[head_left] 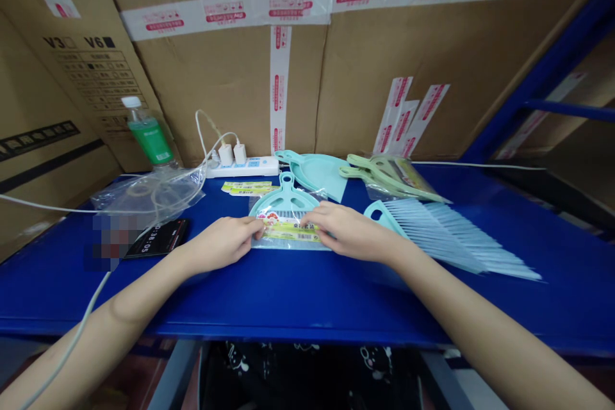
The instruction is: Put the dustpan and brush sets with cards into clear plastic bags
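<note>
A light-blue dustpan and brush set (pixel 287 195) lies flat in a clear plastic bag in front of me, handle pointing away. Across its near part runs a yellow printed label card (pixel 283 230). My left hand (pixel 230 242) is closed at the left edge of the bag and card, fingertips curled in. From the right, my right hand (pixel 343 230) grips the other end of the card and bag, its fingers bent over them. Just beyond my right wrist lie light-blue hand brushes (pixel 432 234), bristles to the right.
Behind are light-blue dustpans (pixel 319 173), green dustpans (pixel 384 176), yellow label cards (pixel 247 188) and a white power strip (pixel 247 168). At left lie clear plastic bags (pixel 144 195), a phone with a timer (pixel 158 239), a green-labelled bottle (pixel 151 138) and a trailing white cable.
</note>
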Demonstrator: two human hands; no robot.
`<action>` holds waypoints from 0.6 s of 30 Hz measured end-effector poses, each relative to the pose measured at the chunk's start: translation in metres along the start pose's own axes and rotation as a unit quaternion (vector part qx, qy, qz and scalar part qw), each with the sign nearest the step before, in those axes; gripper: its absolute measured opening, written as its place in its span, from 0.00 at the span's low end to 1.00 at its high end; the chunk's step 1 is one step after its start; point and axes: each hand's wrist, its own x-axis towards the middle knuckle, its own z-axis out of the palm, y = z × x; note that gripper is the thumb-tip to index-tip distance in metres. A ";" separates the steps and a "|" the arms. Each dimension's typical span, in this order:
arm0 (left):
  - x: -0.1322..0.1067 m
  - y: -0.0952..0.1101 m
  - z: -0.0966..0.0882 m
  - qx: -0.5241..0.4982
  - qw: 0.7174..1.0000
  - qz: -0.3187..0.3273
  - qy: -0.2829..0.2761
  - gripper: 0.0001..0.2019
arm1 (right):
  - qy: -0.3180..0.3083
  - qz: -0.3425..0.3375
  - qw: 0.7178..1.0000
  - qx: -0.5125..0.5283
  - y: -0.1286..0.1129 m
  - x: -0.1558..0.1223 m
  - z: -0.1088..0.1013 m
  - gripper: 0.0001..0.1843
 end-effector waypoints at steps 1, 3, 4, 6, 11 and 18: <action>0.000 0.000 0.000 -0.001 1.000 0.001 0.001 0.10 | -0.001 0.000 1.000 0.000 0.000 0.000 0.000 0.16; 0.000 -0.001 0.001 -0.001 1.000 0.003 0.003 0.10 | 0.002 -0.003 1.000 0.002 0.000 0.000 0.001 0.16; 0.000 -0.001 0.001 -0.001 1.000 0.004 0.004 0.10 | 0.004 -0.005 1.000 0.002 0.001 0.000 0.001 0.16; 0.000 -0.001 0.001 0.001 1.000 0.004 0.004 0.10 | 0.006 -0.006 1.000 0.003 0.001 0.000 0.002 0.15; 0.000 0.001 -0.001 0.006 1.000 0.001 0.002 0.11 | 0.001 -0.003 1.000 0.005 0.001 -0.001 0.002 0.15; 0.000 0.001 0.000 0.007 1.000 0.006 0.003 0.11 | -0.001 -0.002 1.000 0.006 0.001 -0.001 0.000 0.16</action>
